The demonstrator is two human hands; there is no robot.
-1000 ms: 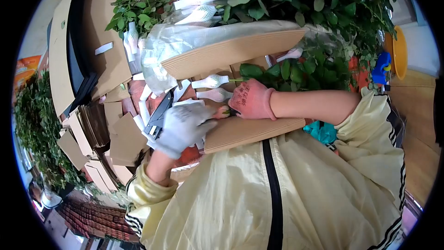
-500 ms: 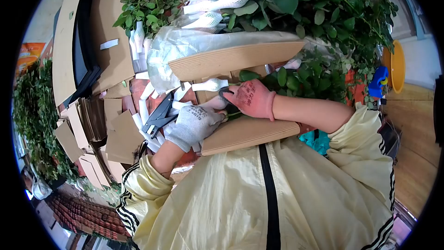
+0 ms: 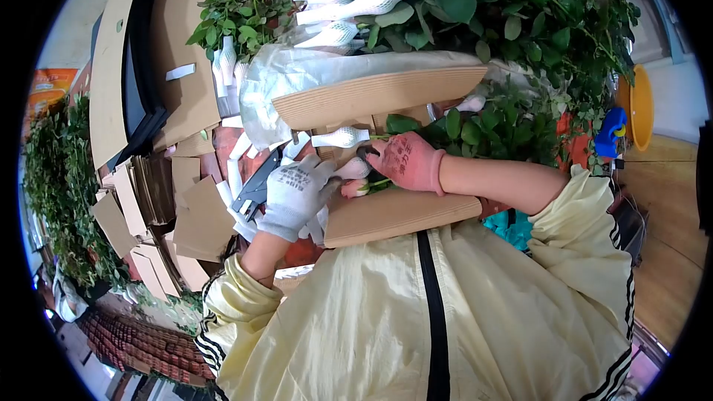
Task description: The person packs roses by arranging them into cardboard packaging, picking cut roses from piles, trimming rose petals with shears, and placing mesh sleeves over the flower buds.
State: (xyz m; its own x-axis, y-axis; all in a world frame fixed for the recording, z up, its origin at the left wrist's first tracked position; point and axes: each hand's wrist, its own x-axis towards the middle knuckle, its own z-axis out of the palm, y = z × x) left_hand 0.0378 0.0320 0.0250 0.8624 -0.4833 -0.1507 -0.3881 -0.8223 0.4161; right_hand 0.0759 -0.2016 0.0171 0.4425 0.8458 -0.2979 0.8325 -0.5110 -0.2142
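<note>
My left hand (image 3: 295, 191), in a grey-white glove, is over a black stapler-like tool (image 3: 255, 187). Its fingers and thumb look apart, close to the tail of a foam-net-sleeved rose (image 3: 356, 168). Pink-gloved, my right hand (image 3: 407, 163) has its fingers curled at the base of that rose; the stem is mostly hidden. Just below lies a pink rose (image 3: 354, 188) without a sleeve. Another sleeved rose (image 3: 340, 137) rests above. Both hands are between two corrugated cardboard pieces, a far one (image 3: 379, 94) and a near one (image 3: 401, 218).
Several sleeved roses (image 3: 371, 1) and dense leaves (image 3: 535, 15) are stacked at the back. Clear plastic film (image 3: 264, 96) wraps the far cardboard. Loose white sleeves (image 3: 236, 178) are at left, beside cardboard pieces (image 3: 200, 215). A blue tape dispenser (image 3: 610, 132) stands at right.
My left hand has moved left, away from the roses, and its fingers have spread. The unsleeved pink rose has come into view. My right hand has barely moved.
</note>
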